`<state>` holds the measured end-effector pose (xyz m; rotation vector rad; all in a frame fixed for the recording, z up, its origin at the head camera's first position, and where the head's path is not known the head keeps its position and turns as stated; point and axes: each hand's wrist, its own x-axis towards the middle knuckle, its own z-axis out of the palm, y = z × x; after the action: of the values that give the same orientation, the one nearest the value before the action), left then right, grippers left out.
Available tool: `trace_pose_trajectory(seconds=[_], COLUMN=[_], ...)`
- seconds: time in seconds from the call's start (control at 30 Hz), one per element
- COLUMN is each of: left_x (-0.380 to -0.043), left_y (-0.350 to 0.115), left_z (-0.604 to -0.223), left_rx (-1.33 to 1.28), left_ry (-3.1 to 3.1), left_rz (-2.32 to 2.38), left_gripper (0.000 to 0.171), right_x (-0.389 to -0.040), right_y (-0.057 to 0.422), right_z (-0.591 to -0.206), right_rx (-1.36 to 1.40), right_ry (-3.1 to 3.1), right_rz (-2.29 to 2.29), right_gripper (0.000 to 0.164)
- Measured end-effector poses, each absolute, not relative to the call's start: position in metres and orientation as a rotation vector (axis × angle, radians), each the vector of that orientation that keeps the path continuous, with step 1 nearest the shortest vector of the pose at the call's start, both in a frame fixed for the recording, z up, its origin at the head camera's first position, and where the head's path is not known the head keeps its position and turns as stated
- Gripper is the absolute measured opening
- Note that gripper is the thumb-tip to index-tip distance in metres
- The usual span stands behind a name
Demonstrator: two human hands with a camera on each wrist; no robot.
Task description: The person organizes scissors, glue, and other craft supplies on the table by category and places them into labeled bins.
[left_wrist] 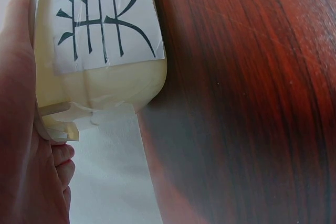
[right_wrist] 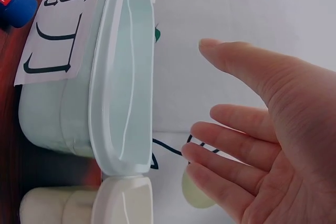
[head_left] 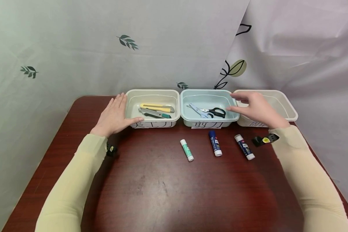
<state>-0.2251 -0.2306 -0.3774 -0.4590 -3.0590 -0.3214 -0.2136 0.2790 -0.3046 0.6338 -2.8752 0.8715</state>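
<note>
My left hand [head_left: 113, 116] lies with straight fingers along the left side of a cream bin [head_left: 150, 97], its thumb at the front rim. Inside that bin are a yellow utility knife [head_left: 156, 107] and grey-and-green cutters [head_left: 155, 113]. My right hand [head_left: 253, 108], fingers apart and holding nothing, hovers by the right end of the light blue bin [head_left: 208, 97], partly hiding the cream bin [head_left: 281, 104] on the right. In the right wrist view the right palm [right_wrist: 294, 156] faces the blue bin's rim. Light blue scissors [head_left: 198, 110] and black-handled scissors [head_left: 217, 112] lie in the blue bin.
In front of the bins lie a green-and-white glue stick [head_left: 187, 150], a dark blue glue stick [head_left: 215, 143] and a white-capped glue stick [head_left: 245, 147]. Paper labels [head_left: 206, 125] are on the bin fronts. A patterned curtain [head_left: 162, 48] hangs behind the dark red table [head_left: 150, 187].
</note>
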Motion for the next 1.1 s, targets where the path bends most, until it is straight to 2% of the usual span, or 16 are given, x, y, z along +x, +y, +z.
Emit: trace_pose_trajectory(seconds=[0.43, 0.77, 1.1], left_x=[-0.225, -0.225, -0.225], left_y=[-0.231, -0.23, -0.231], left_z=[-0.378, -0.378, -0.377], left_rx=[-0.462, -0.459, -0.453], left_ry=[-3.05, -3.049, -3.056], left_rz=[-0.327, -0.326, -0.32], left_gripper=[0.125, 0.125, 0.125], right_x=[-0.195, -0.184, -0.174], right_y=[0.294, 0.303, 0.312], right_z=[-0.303, -0.305, -0.307], right_rx=[0.571, 0.612, 0.549], right_ry=[-2.885, -2.828, -2.87], right_rz=[0.816, 0.797, 0.798], right_gripper=[0.06, 0.053, 0.059])
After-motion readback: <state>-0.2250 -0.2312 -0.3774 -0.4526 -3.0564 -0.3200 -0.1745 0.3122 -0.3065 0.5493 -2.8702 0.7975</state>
